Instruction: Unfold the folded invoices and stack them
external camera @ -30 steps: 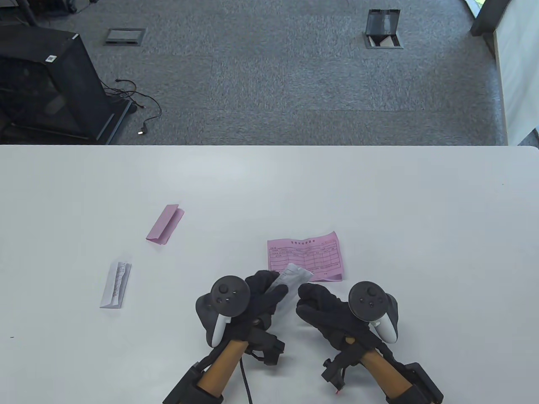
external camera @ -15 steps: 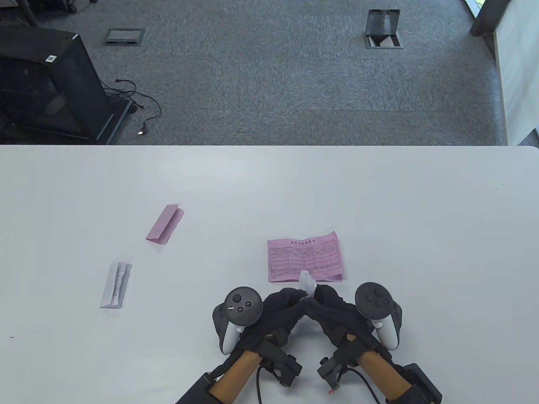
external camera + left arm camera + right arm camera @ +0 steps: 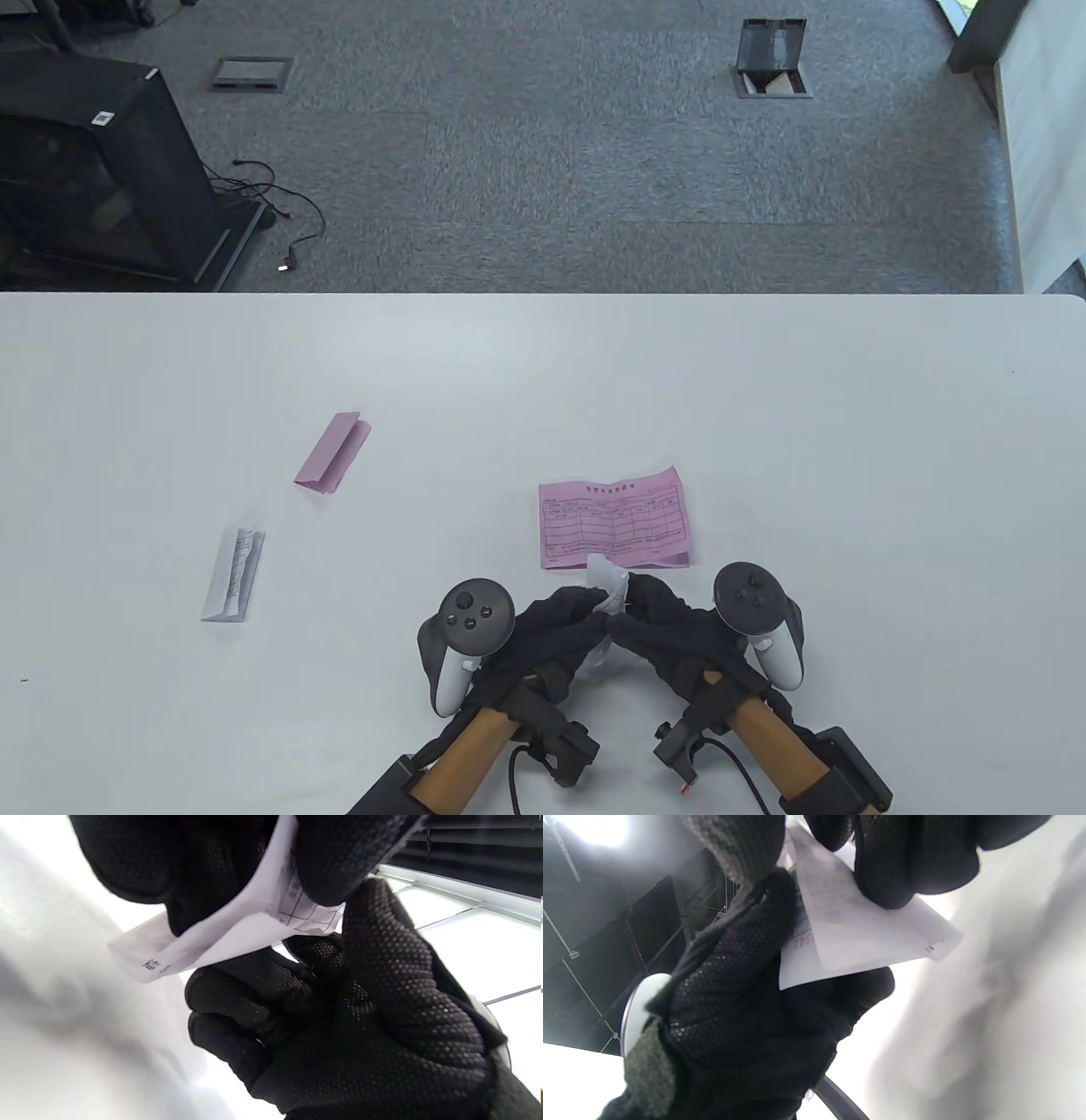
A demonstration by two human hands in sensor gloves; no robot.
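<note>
Grey carpet is lying beyond a smooth white counter (image 3: 764,407). At its near edge, the left hand (image 3: 560,632) and right hand (image 3: 670,632), in dotted black gloves, are pinching one folded white invoice (image 3: 609,586) between them, above the surface. The wrist views are showing its printed grid. Three more papers are lying flat: an unfolded pink sheet (image 3: 615,518), a folded pink slip (image 3: 333,452) and a folded white slip (image 3: 232,576).
</note>
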